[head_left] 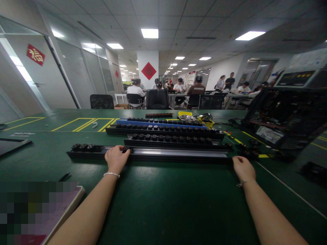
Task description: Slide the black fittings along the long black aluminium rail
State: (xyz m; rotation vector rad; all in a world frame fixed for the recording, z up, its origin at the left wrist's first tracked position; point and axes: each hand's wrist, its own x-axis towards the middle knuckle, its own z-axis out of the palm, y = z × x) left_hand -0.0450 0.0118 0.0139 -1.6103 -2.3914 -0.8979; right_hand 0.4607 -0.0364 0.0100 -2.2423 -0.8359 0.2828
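Observation:
In front of me a long black rail [178, 157] with a shiny inner channel lies across the green table. Several round black socket-like modules [83, 147] sit at its left end. My left hand [117, 160] is closed over the rail left of its middle, fingers on a small black module [127, 149] in the channel. At the rail's right end, my right hand [244, 169] is closed, with thumb and fingertips pinched on that end; its grip is partly hidden. Behind lie a shorter black rail [168, 139] full of modules and a longer one [163, 129].
Farther back are a blue rail [160, 123], a metal dish [187, 118] and a yellow tray [185, 113]. A large opened black device [288, 119] stands on the right, near cables and loose dark parts. A pinkish, pale-edged item [63, 209] lies front left. Several people sit beyond the table.

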